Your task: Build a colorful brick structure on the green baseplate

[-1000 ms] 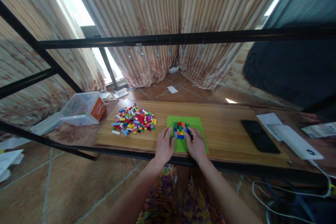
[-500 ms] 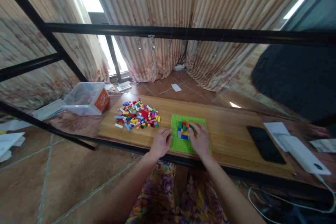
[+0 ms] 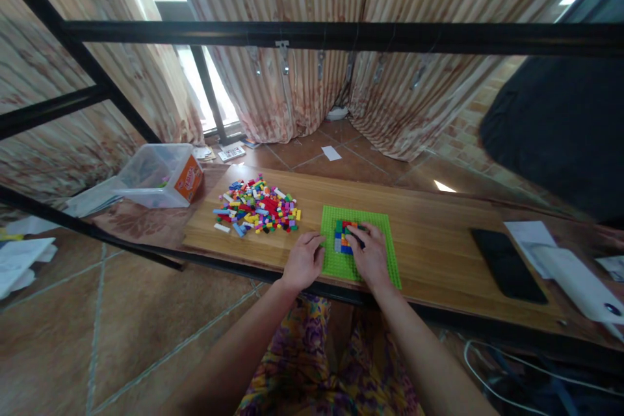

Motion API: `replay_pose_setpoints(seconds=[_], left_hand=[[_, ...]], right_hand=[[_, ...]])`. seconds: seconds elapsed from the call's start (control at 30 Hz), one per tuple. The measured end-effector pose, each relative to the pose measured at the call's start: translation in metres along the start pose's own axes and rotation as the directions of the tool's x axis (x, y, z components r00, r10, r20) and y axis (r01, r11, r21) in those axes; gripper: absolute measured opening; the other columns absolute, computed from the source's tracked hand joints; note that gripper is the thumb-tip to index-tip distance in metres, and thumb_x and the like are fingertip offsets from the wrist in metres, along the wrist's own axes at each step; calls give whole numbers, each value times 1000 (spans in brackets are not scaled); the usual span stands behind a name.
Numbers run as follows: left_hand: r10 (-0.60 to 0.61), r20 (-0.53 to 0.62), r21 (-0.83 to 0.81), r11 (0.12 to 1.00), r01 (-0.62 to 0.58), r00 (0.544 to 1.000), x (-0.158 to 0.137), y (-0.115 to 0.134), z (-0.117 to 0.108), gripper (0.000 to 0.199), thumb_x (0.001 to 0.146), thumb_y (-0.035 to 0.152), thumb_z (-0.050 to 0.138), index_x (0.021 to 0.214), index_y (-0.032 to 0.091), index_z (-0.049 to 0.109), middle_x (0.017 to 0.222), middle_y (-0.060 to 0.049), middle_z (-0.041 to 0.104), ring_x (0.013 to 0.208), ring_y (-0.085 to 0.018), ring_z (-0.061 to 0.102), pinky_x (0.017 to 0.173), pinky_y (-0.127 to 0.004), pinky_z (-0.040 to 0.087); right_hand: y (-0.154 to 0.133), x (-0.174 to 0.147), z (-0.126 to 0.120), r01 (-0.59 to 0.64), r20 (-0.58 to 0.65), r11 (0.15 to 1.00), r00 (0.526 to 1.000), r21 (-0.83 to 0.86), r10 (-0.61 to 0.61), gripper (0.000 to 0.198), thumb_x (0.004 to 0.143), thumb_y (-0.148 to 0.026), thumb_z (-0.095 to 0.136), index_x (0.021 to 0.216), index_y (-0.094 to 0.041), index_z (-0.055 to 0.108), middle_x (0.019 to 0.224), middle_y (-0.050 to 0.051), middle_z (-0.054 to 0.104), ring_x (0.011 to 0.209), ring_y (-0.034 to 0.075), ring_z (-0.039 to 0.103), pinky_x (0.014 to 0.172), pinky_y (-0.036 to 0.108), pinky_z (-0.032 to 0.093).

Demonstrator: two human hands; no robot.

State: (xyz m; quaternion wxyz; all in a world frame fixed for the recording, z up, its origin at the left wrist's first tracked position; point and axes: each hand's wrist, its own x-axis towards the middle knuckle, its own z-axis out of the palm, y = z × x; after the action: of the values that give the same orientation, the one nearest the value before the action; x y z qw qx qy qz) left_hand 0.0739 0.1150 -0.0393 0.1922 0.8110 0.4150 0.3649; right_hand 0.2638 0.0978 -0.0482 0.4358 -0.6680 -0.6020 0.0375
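A green studded baseplate (image 3: 336,266) lies on the wooden board, with a low block of coloured building bricks (image 3: 338,242) pressed onto it. My right hand (image 3: 369,252) is over the right part of this block, thumb and fingers closed against the bricks; its fingers hide what lies directly under them. Beside the baseplate's left edge, my left hand (image 3: 303,261) rests with loosely curved fingers, tips at the edge and a gap between thumb and forefinger. Nothing shows in that hand. To the left is a pile of loose bricks (image 3: 258,205) in many colours.
A clear plastic box (image 3: 160,185) with an orange label stands past the board's left end. On the right lie a black phone (image 3: 507,265), white paper (image 3: 529,244) and a white device (image 3: 580,283). A black metal bar (image 3: 312,34) crosses above the far side.
My right hand's fingers have shifted left and farther over the brick block, covering more of it. My left hand stays by the baseplate edge. The whole view has tilted slightly.
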Motion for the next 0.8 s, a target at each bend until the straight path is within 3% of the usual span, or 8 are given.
replay_pose_setpoints(seconds=[0.33, 0.53, 0.8], left_hand=[[-92, -19, -94, 992, 89, 996, -11, 3, -9, 26, 85, 10, 53, 106, 19, 65, 111, -8, 64, 109, -19, 59, 98, -37, 50], [-195, -134, -63, 980, 188, 972, -25, -7, -39, 25, 85, 10, 52, 105, 19, 64, 109, -8, 64, 103, -18, 62, 95, -34, 51], [-291, -263, 7, 953, 303, 920, -20, -30, -70, 28, 82, 5, 49, 101, 18, 66, 100, -6, 65, 91, -17, 63, 82, -32, 54]], right_hand=[[2, -2, -3, -3, -63, 999, 998, 49, 6, 35, 88, -44, 52, 100, -19, 73, 109, 13, 62, 102, 24, 55, 91, 44, 45], [3, -3, -2, -3, -66, 999, 998, 37, 6, 35, 88, -44, 52, 100, -19, 73, 110, 13, 62, 102, 24, 55, 91, 45, 44], [5, -3, -1, -5, -60, 999, 998, 42, 7, 34, 88, -42, 50, 99, -20, 73, 110, 13, 62, 101, 24, 55, 92, 46, 44]])
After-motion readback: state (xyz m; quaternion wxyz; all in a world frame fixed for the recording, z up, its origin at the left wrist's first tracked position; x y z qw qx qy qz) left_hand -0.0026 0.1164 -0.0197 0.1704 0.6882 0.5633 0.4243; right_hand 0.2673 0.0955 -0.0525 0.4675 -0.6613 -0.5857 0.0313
